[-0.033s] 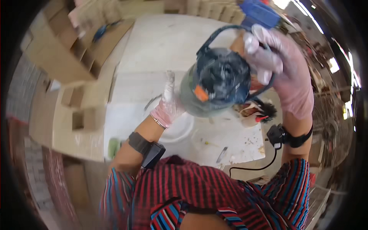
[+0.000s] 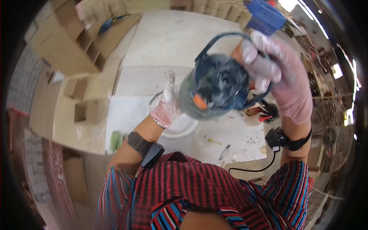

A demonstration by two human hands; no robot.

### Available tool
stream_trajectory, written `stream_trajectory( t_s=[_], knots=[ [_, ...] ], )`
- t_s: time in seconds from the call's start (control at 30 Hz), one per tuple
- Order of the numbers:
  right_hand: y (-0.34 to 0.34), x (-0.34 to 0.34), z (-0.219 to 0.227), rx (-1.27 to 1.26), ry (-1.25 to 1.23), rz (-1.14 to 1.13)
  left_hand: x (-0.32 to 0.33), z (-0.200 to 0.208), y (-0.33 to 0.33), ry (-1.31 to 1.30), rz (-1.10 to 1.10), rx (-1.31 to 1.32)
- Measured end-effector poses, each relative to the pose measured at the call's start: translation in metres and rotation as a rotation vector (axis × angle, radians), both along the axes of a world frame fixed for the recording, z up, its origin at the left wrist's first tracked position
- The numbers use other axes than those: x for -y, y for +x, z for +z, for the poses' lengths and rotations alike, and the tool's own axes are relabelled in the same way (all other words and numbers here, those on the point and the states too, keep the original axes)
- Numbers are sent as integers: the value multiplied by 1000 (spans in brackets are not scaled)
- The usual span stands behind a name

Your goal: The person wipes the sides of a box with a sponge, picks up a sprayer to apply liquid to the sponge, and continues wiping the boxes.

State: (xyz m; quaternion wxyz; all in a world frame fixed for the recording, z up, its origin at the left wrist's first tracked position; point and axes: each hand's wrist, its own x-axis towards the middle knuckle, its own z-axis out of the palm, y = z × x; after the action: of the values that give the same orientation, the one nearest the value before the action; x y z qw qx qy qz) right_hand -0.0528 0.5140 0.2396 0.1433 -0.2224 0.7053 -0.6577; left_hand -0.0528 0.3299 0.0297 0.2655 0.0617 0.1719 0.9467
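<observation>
Nothing is shifting since the earlier frame. Right hand is gripping the heavy, rigid power tool by its handle, centre frame; left hand, fingers extended, is steadying its base above the worktop.

A woodworking workshop: bare plywood cubby units stand beside a dusty, paint-spattered desk, with stacked boards along its far edge.

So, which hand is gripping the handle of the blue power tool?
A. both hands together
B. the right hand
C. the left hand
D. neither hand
B: the right hand, in a pink glove, wraps its fingers around the handle of the blue power tool, while the left hand sits lower beside the tool's body with one finger pointing up.
</observation>
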Motion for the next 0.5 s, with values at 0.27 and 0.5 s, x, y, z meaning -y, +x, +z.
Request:
stream_trajectory(
  t_s=[0.27,0.5],
  knots=[
    [78,157,-88,311,178,310,151,-61,136,-175,250,193],
    [124,275,-132,271,206,386,257,-104,219,-138,548,420]
  ],
)
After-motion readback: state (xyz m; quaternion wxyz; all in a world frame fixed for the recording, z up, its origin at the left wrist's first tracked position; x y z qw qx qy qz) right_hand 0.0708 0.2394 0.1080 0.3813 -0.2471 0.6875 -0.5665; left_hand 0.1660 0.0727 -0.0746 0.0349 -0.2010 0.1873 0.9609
